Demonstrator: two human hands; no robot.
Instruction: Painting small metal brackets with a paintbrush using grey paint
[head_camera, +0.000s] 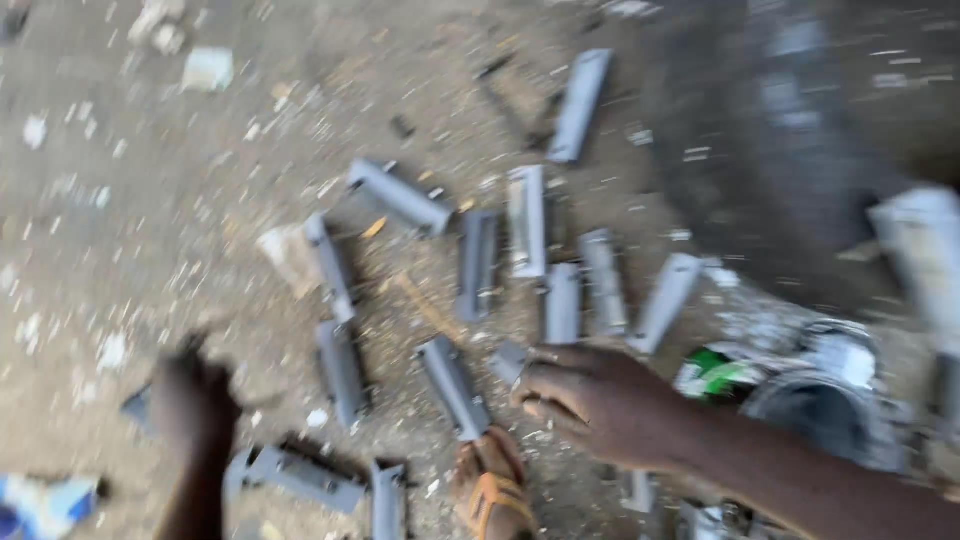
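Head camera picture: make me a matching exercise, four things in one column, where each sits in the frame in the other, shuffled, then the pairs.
Things:
1. right hand
2. left hand
3. green and white can
4. orange sandal

Places:
A. bottom centre, on the dirt ground
B. lower left, blurred
C. right of the right hand's wrist
D. centre, knuckles near a grey metal piece

Pairs: 1-D, 2-B, 3-C, 4-A
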